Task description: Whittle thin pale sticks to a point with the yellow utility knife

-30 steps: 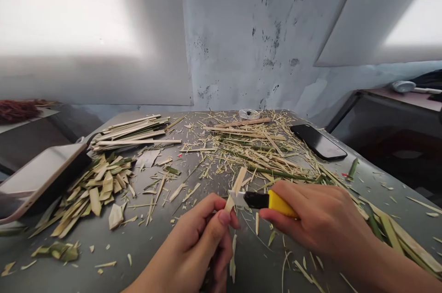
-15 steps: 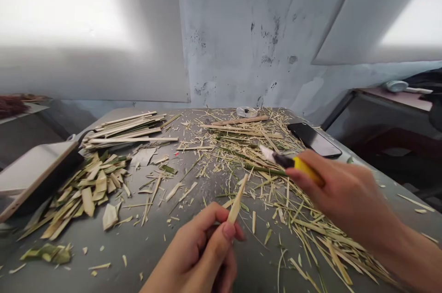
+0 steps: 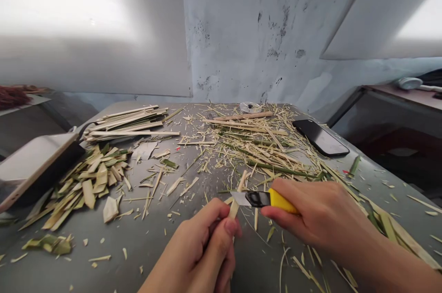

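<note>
Yellow-handled knife [image 3: 258, 199] across pale strip [image 3: 234, 210]

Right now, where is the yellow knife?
In the head view, right of centre: the right hand holds the yellow knife, its blade at the pale strip in the left hand.

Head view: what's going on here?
A person holds a thin bamboo strip in the left hand and a yellow-and-black utility knife in the right hand. The knife's blade lies across the strip, just beyond the left thumb. Shavings litter the metal-grey table, with a heap of chips and a stack of longer strips at left and a black phone at far right.
</note>
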### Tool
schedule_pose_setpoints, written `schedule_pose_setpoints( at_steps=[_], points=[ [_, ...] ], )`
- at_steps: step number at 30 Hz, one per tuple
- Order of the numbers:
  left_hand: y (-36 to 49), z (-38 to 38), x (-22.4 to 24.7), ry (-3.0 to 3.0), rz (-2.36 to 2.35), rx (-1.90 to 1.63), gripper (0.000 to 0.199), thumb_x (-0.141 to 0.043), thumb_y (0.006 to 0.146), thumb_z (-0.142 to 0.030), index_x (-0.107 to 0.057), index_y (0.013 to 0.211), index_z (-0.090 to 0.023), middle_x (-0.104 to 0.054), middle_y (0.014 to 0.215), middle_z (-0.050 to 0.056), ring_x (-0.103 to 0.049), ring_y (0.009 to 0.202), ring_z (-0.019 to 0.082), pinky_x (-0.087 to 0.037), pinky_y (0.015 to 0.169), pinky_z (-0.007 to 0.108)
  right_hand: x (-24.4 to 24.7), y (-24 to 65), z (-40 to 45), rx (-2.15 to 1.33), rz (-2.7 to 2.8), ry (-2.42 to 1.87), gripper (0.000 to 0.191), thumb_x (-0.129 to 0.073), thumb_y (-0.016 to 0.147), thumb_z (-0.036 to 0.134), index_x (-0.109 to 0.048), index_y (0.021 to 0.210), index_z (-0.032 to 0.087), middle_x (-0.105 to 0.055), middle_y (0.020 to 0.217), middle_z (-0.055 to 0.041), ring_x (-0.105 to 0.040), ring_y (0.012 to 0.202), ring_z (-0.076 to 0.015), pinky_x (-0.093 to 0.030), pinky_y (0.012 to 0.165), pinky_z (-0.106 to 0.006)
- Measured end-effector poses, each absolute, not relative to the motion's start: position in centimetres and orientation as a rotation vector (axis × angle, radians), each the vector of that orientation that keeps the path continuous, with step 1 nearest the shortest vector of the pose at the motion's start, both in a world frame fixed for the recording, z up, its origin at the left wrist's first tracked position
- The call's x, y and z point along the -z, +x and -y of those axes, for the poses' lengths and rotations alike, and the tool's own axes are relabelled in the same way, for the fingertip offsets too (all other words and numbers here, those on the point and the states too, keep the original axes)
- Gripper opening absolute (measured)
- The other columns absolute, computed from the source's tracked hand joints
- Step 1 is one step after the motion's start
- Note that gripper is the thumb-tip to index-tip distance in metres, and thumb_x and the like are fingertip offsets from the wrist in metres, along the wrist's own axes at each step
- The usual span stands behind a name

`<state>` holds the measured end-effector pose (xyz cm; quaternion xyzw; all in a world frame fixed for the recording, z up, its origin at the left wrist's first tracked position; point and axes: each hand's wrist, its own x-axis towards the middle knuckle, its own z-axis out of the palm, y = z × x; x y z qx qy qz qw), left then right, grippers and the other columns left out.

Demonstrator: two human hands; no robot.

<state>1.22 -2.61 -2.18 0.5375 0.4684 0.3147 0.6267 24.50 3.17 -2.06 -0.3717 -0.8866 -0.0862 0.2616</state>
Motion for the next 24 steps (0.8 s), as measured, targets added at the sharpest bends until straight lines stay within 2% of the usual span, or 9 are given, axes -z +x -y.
schedule_pose_setpoints(
  at_steps=[6, 8, 9, 10, 11, 13, 16, 20, 24],
  points=[
    [1.5, 2.9, 2.1, 1.171, -1.033, -0.708, 0.045, -0.037, 0.100, -0.067, -0.045, 0.085, -0.025, -0.042, 0.048, -0.009, -0.043, 0.034, 0.010, -0.043, 0.043, 0.021, 1.4, 25.1, -4.6, 0.467, 2.412, -1.110, 0.056, -0.035, 0.104, 0.065, -0.049, 0.070, 0.022, -0.053, 0.052, 0.0034, -0.047, 0.042, -0.0117, -0.022, 0.047, -0.027],
    [1.6, 3.4, 2.2, 1.258, -1.033, -0.628, 0.043, -0.043, 0.100, -0.063, -0.050, 0.083, -0.024, -0.044, 0.049, -0.008, -0.041, 0.036, 0.009, -0.035, 0.039, 0.017, 0.3, 26.9, -5.5, 0.564, 2.352, -1.372, 0.062, -0.029, 0.101, 0.071, -0.051, 0.069, 0.023, -0.047, 0.046, 0.0021, -0.040, 0.039, -0.0121, -0.019, 0.048, -0.027],
    [1.6, 3.6, 2.2, 1.325, -1.020, -0.571, 0.043, -0.050, 0.098, -0.061, -0.052, 0.079, -0.023, -0.045, 0.049, -0.007, -0.038, 0.037, 0.008, -0.028, 0.037, 0.016, -0.5, 28.0, -6.0, 0.663, 2.205, -1.592, 0.066, -0.024, 0.100, 0.075, -0.051, 0.068, 0.023, -0.037, 0.040, 0.0033, -0.029, 0.034, -0.0111, -0.016, 0.046, -0.026],
    [1.7, 3.7, 2.2, 1.372, -1.003, -0.524, 0.042, -0.055, 0.096, -0.059, -0.052, 0.076, -0.022, -0.046, 0.049, -0.006, -0.036, 0.039, 0.007, -0.024, 0.036, 0.016, -1.3, 29.0, -6.3, 0.709, 2.103, -1.685, 0.065, -0.023, 0.101, 0.073, -0.050, 0.067, 0.024, -0.031, 0.037, 0.0042, -0.020, 0.033, -0.0098, -0.013, 0.046, -0.026],
    [1.7, 3.7, 2.1, 1.397, -0.990, -0.503, 0.041, -0.057, 0.096, -0.057, -0.053, 0.075, -0.021, -0.048, 0.049, -0.006, -0.037, 0.040, 0.007, -0.023, 0.036, 0.015, -2.2, 29.8, -6.5, 0.734, 2.032, -1.734, 0.061, -0.027, 0.102, 0.071, -0.048, 0.068, 0.024, -0.031, 0.038, 0.0040, -0.019, 0.034, -0.0095, -0.014, 0.046, -0.026],
    [1.6, 3.4, 1.6, 1.348, -0.996, -0.615, 0.035, -0.046, 0.103, -0.053, -0.055, 0.088, -0.022, -0.049, 0.050, -0.007, -0.046, 0.041, 0.009, -0.037, 0.042, 0.016, -3.5, 30.3, -6.4, 0.722, 1.815, -1.692, 0.054, -0.032, 0.103, 0.065, -0.039, 0.068, 0.025, -0.036, 0.043, 0.0021, -0.030, 0.040, -0.0126, -0.021, 0.048, -0.027],
    [1.1, 2.3, 0.8, 1.245, -0.952, -0.858, 0.032, -0.041, 0.105, -0.051, -0.054, 0.099, -0.022, -0.047, 0.056, -0.009, -0.050, 0.040, 0.008, -0.053, 0.051, 0.022, -3.2, 28.9, -5.4, 0.518, 1.976, -1.370, 0.048, -0.036, 0.105, 0.060, -0.041, 0.073, 0.024, -0.038, 0.047, 0.0046, -0.037, 0.041, -0.0120, -0.028, 0.049, -0.027],
    [0.6, 1.5, 0.6, 1.166, -0.918, -0.939, 0.030, -0.048, 0.102, -0.051, -0.053, 0.097, -0.022, -0.044, 0.057, -0.011, -0.046, 0.036, 0.006, -0.053, 0.046, 0.021, -0.6, 26.2, -4.2, 0.350, 2.215, -1.085, 0.045, -0.041, 0.105, 0.059, -0.049, 0.078, 0.023, -0.044, 0.051, 0.0071, -0.041, 0.040, -0.0099, -0.028, 0.046, -0.025],
    [0.5, 1.3, 1.0, 1.076, -0.897, -0.906, 0.033, -0.052, 0.100, -0.055, -0.055, 0.095, -0.022, -0.035, 0.054, -0.013, -0.032, 0.033, 0.003, -0.052, 0.042, 0.019, 0.7, 25.4, -3.5, 0.190, 2.308, -0.972, 0.045, -0.042, 0.106, 0.058, -0.055, 0.083, 0.021, -0.049, 0.054, 0.0075, -0.045, 0.043, -0.0093, -0.031, 0.048, -0.024]
  ],
)
